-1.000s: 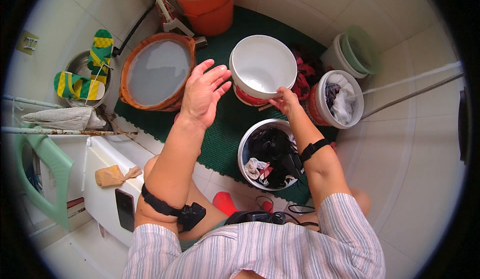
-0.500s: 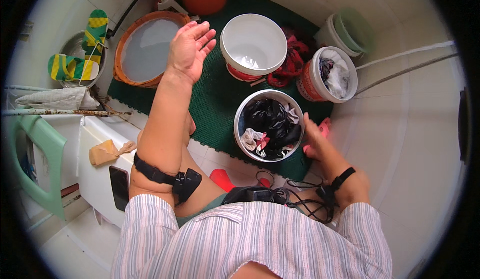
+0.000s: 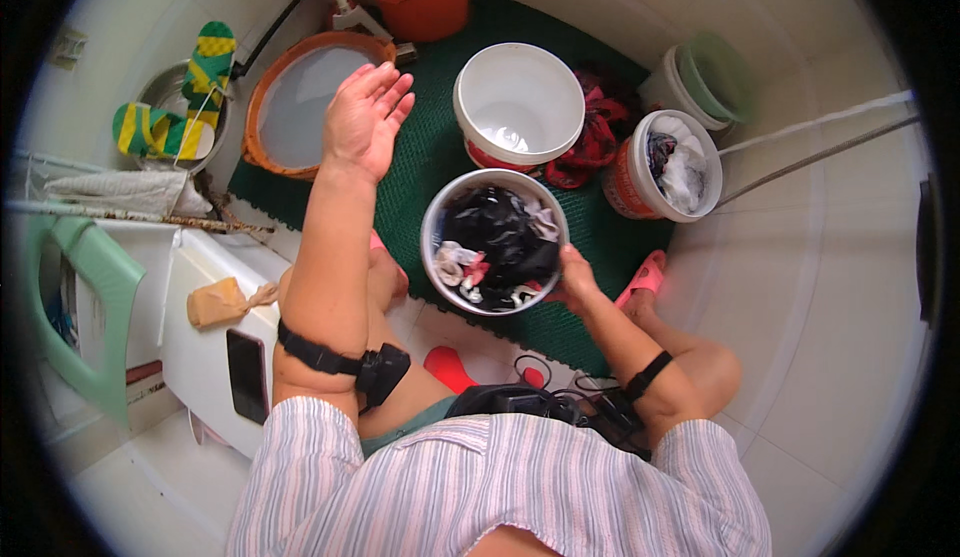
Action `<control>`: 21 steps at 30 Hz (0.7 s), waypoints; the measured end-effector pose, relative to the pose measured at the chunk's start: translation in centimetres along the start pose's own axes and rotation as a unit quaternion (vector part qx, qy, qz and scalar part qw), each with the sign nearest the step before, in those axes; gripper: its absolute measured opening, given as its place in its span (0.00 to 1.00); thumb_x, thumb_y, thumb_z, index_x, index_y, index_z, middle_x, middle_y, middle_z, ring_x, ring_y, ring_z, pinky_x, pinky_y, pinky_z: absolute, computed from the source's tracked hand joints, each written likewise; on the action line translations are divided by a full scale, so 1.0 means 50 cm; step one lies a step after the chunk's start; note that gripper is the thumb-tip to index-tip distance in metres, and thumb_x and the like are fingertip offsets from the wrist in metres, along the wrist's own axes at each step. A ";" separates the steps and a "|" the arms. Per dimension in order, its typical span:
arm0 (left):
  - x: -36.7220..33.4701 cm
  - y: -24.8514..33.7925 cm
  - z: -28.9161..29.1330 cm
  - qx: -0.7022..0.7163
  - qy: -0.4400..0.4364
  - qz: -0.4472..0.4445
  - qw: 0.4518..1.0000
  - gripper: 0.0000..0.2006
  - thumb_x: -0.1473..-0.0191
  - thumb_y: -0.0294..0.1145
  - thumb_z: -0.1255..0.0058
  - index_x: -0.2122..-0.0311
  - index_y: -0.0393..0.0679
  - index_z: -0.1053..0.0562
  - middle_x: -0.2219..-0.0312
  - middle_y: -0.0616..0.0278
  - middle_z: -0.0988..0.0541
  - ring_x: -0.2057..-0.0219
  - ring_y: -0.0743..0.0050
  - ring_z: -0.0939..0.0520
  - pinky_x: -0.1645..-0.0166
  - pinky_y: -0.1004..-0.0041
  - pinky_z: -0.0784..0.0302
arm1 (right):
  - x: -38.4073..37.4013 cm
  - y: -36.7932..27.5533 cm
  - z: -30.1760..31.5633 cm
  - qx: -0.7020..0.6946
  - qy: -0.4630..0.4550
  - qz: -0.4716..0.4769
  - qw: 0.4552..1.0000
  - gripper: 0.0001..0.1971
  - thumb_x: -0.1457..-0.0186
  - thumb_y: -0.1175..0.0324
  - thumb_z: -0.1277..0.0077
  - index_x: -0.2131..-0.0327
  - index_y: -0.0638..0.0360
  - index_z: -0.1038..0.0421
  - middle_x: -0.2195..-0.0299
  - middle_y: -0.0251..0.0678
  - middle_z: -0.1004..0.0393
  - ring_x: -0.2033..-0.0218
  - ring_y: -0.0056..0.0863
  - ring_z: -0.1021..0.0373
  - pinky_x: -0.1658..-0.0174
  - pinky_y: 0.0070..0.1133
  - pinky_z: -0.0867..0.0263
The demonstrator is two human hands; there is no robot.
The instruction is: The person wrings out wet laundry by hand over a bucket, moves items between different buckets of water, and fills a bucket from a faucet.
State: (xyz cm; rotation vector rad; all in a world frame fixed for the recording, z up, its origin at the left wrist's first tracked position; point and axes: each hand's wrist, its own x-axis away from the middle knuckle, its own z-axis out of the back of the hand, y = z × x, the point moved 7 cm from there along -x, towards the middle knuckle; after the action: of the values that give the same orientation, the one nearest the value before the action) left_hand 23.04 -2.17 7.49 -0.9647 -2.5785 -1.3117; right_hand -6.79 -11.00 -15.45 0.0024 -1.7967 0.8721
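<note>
A round metal-rimmed pail [image 3: 433, 275] holds a heap of wet-looking black cloth [image 3: 505, 232], with small white and pink pieces at its edges. My right hand [image 3: 575, 279] grips the pail's right side near the rim, thumb uppermost. Beyond the pail stands a white bucket [image 3: 470, 107] with a little liquid at the bottom. My left hand [image 3: 366, 117] is raised, open and holding nothing, its fingers stretched out. It is nearest to an orange-brown basin [image 3: 258, 137] of cloudy water and touches neither that nor the pail.
Behind the buckets lies red and dark cloth [image 3: 600, 127]. At the right stands a bucket of plastic bags [image 3: 640, 202]; an orange bucket [image 3: 425, 7] is at the back. Green-and-yellow slippers [image 3: 165, 135] rest over a metal bowl at left. A phone [image 3: 246, 377] lies on a white surface.
My right hand has gone from lying along the pail's side to gripping it, and the pail has slid left. My left hand stays raised and open, slightly lower.
</note>
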 end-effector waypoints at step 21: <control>0.048 0.013 0.041 -0.091 -0.006 0.023 0.996 0.18 0.57 0.27 0.59 0.59 0.40 0.45 0.67 0.56 0.35 0.64 0.68 0.32 0.62 0.74 0.37 | -0.015 -0.418 0.187 0.543 0.284 0.324 0.721 0.22 0.54 0.58 0.67 0.53 0.50 0.49 0.53 0.48 0.51 0.55 0.45 0.48 0.53 0.28 0.51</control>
State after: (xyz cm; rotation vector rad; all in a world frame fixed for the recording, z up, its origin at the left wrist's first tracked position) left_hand 21.86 0.83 7.50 -1.0561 -2.4634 -1.5547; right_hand -5.79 -31.78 -5.81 -0.1328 -0.4680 2.0715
